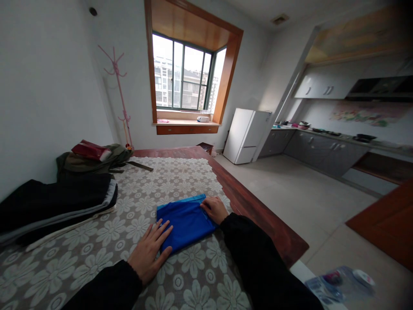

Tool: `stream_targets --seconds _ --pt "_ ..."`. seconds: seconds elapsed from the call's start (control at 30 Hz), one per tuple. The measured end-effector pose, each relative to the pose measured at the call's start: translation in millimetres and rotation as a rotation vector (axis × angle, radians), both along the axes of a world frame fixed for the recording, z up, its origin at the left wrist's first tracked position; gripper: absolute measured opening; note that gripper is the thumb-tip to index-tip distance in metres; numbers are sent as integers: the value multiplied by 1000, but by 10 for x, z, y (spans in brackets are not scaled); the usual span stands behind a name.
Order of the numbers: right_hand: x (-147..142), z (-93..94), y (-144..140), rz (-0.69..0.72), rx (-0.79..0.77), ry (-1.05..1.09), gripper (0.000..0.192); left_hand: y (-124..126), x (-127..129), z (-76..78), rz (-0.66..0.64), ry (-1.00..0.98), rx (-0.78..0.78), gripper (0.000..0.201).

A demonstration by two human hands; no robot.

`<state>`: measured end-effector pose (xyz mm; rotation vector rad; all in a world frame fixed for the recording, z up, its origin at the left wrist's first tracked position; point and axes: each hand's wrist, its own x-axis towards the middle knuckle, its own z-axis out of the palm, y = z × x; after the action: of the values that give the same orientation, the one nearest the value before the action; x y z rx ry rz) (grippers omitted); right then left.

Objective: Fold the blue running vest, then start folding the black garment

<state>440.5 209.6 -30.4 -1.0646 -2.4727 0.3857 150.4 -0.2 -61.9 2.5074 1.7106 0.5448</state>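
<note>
Smooth blue folded cloth (185, 221) lies on our lace floral tablecloth (106, 232). Our left hand (150, 254) presses flat, fingers spread, on its near corner; right hand (214, 209) curls over the right edge, holding nothing. No readable writing.

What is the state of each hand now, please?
Left hand: open, flat on the folded blue cloth.
Right hand: fingers curled, pressing the cloth's edge.

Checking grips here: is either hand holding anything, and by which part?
Neither grasps anything: left hand presses flat on the folded blue cloth's near-left edge, right hand on its right edge.
</note>
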Motion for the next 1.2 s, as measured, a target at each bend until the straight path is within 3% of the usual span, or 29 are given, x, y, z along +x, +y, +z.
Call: stream_targets --seconds 0.2,0.37,0.5,0.63,0.77,0.97,1.07,1.2 --pt "23 53 -46 -5 -3 35 32 -21 22 84 62 -16 12 52" --pt "-11 -67 -125 -66 -63 4 81 -38 40 143 149 -32 30 52" --pt "-10 -130 -132 -187 -123 -92 91 -39 35 106 188 -13 -13 56" --pt "147 8 -123 -304 -91 -106 75 -32 11 80 213 -56 21 56" --pt "257 67 -158 -225 -147 -135 57 -29 11 120 191 -62 10 59" --pt "77 -20 -115 -94 -357 104 32 -24 43 159 233 -73 -67 63" --pt "-2 -1 -76 -25 -431 180 35 -21 45 135 231 -88 -47 61" --pt "1 73 -62 27 -527 294 53 -21 54 119 247 -88 -61 62"
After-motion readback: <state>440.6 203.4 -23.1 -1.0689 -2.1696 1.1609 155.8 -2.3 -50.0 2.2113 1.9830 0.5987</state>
